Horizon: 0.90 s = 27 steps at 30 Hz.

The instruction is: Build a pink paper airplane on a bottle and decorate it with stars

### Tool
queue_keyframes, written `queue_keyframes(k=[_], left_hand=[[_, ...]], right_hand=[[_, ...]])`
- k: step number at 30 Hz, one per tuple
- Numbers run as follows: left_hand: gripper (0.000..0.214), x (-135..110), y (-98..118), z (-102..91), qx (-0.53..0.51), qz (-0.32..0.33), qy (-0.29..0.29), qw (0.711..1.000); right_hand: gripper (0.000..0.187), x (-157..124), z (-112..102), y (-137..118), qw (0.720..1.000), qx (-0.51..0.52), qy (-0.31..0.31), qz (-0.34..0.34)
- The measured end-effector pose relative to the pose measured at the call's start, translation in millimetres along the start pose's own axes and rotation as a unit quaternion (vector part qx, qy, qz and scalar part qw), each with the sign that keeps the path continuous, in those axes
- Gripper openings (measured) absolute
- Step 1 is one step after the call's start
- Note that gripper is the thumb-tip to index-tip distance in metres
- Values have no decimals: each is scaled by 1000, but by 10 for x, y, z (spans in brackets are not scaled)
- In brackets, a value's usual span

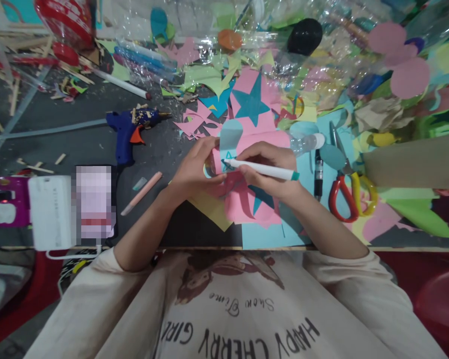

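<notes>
A clear plastic bottle wrapped in pink paper lies on its side, neck to the right. My left hand grips it around the base end, thumb along the near side. Across the wrap hangs a light blue paper strip with a small green star outline drawn on it. My right hand pinches a white marker with a green end; its tip touches the star outline. Beneath the bottle are pink paper sheets with a dark teal star above and another partly hidden one below.
At right lie scissors with red and yellow handles, a black pen and a cardboard piece. A blue glue gun, phone, white power bank and pink cutter-like tool are left. Paper scraps and plastic spread behind.
</notes>
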<state>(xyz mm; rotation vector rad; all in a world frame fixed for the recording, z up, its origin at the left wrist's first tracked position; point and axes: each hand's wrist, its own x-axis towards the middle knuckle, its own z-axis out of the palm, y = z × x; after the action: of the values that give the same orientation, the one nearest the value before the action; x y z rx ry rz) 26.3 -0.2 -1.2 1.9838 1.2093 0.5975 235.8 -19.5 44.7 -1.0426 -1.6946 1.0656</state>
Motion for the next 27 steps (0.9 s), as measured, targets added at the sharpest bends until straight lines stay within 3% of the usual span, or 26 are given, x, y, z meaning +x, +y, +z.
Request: queue_keyframes(k=[9, 16, 27], left_hand=[[73, -4, 3, 0, 21, -2, -2, 1000], [71, -9, 4, -3, 12, 0, 1, 1000], [71, 3, -2, 3, 2, 1, -4, 1000]], right_hand=[[18, -12, -1, -5, 999, -18, -20, 24], [24, -16, -3, 27, 1000, -10, 25, 9], [16, -12, -15, 16, 1000, -11, -12, 0]])
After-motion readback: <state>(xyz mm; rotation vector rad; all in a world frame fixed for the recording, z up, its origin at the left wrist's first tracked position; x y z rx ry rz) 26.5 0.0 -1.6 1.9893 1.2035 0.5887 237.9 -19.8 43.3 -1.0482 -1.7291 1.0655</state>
